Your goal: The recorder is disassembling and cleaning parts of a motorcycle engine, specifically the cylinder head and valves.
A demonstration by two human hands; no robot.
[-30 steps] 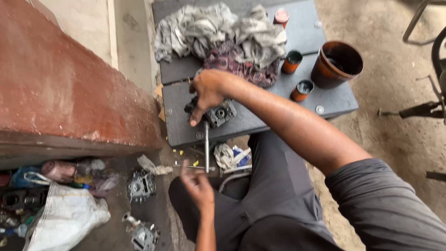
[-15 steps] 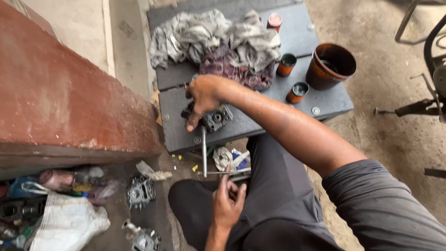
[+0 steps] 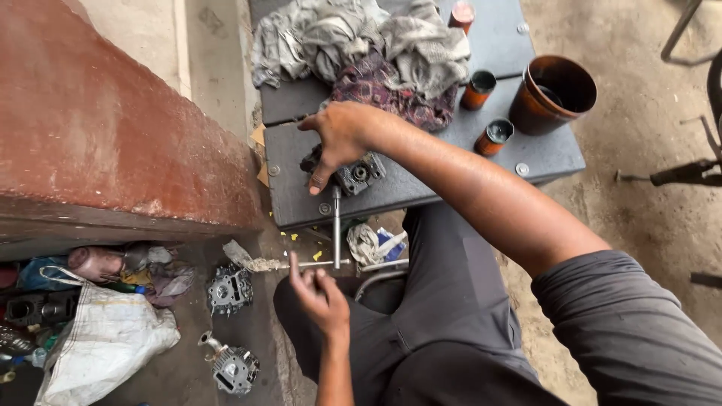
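Right hand presses down on a small engine part at the tabletop's near edge; left hand grips the T-handle wrench.

Right hand presses down; left hand, fingers seemingly pinched.

Metal part half hidden under right hand; rag pile cut by far edge; white bag cropped near left.
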